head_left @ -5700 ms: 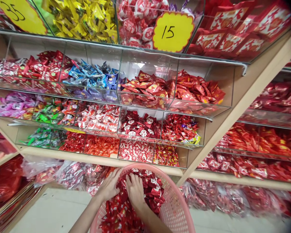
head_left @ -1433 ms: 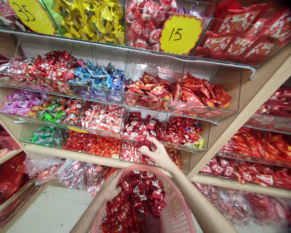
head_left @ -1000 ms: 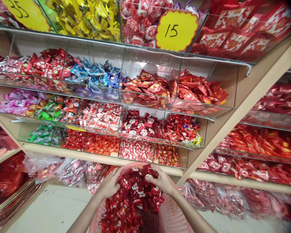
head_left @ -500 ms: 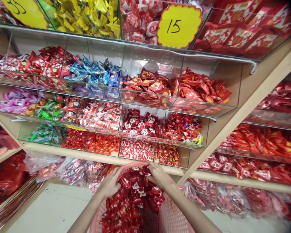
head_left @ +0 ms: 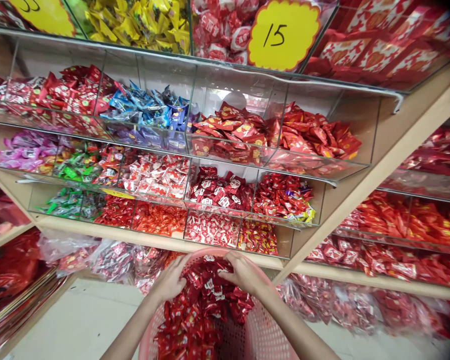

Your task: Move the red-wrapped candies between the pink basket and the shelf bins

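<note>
- At far rim of pink basket (head_left: 262,331): R hand (head_left: 243,274) back from wooden shelving (head_left: 397,150), so both hands now w/ basket.
- L hand (head_left: 170,281) clasps rim, thumb inside; R half-curled, rim or packets, can't tell.
- Dk-red packets (head_left: 206,287) heaped in basket, below shelved sweets (head_left: 221,192).

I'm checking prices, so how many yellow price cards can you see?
3: a yellow price card cut off top left; one marked 15, right of top centre; one partly showing lower, left of centre. More may be hidden.

Basket (head_left: 262,336): matt plastic. Candy wrappers (head_left: 191,322): glossy, crinkled. Shelf frame (head_left: 337,218): smooth wood. Bins (head_left: 333,170): clear, shiny.
</note>
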A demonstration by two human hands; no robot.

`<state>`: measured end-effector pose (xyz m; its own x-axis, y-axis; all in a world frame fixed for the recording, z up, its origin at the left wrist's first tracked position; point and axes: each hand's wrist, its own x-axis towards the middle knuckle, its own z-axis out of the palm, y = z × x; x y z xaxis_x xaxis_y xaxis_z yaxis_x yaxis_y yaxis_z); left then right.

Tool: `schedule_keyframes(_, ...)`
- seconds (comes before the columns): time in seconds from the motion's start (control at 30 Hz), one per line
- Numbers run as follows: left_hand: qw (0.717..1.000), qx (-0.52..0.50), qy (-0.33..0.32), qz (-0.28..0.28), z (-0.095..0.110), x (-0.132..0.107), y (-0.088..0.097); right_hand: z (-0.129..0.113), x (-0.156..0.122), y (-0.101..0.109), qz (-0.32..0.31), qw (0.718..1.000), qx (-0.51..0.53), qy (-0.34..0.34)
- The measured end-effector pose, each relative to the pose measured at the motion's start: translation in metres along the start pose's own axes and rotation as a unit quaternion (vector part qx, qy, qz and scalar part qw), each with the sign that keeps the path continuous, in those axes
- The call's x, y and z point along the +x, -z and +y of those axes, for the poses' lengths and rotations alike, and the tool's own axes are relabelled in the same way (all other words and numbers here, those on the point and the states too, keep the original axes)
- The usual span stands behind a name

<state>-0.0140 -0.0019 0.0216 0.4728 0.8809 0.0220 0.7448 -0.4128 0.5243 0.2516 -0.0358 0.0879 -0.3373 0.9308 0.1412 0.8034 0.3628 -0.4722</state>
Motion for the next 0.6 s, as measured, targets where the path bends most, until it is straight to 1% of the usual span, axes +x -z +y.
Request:
schedule_keyframes(0.07,0.999,-0.033,-0.014,0.030,-0.002,0.001,0.000,-0.011,0.002,-0.005,0.001,1.000,0.029,0.006)
schedule_keyframes(0.13,0.997,-0.059,-0.016,0.051,-0.004,0.001,0.000,-0.022,0.005,-0.014,0.006,0.999,0.045,0.007)
schedule_keyframes(0.33,0.992,-0.088,0.011,0.089,-0.011,0.002,-0.001,-0.050,0.020,-0.050,0.014,0.997,0.076,0.003)
schedule_keyframes(0.47,0.989,-0.089,0.020,0.115,-0.016,0.002,-0.004,-0.054,0.030,-0.064,0.009,0.995,0.093,-0.044)
schedule_keyframes(0.6,0.990,-0.079,0.021,0.119,-0.018,0.003,-0.007,-0.051,0.039,-0.072,0.004,0.993,0.082,-0.086)
